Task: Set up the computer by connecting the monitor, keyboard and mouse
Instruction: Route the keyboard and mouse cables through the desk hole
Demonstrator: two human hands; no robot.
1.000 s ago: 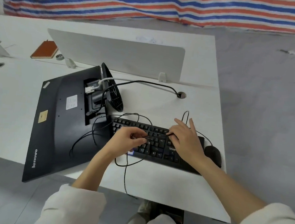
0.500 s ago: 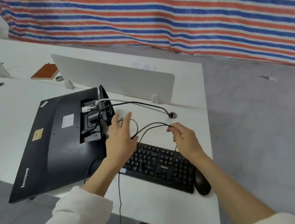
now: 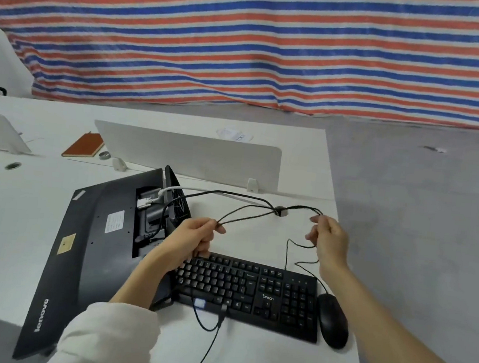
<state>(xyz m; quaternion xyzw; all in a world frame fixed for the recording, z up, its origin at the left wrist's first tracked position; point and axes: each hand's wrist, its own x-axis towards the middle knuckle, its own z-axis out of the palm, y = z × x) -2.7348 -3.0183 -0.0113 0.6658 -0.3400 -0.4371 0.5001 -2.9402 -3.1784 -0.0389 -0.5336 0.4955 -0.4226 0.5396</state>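
The left hand [image 3: 195, 237] fingers curl round a doubled black cable [image 3: 247, 211]; the right hand [image 3: 327, 238] pinches its far loop, stretched above the keyboard [image 3: 249, 289], right of the face-down monitor [image 3: 93, 249]. The cable looks light, limp and tangle-prone; best held near its plug.

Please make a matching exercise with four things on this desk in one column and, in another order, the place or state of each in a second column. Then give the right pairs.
Things:
1. monitor
2. mouse
3. orange notebook
4. black cable

Places or states:
A. behind the white divider, at the far left
B. stretched between the two hands
C. lying face down, back panel up
D. just right of the keyboard

Pairs: 1-C, 2-D, 3-A, 4-B
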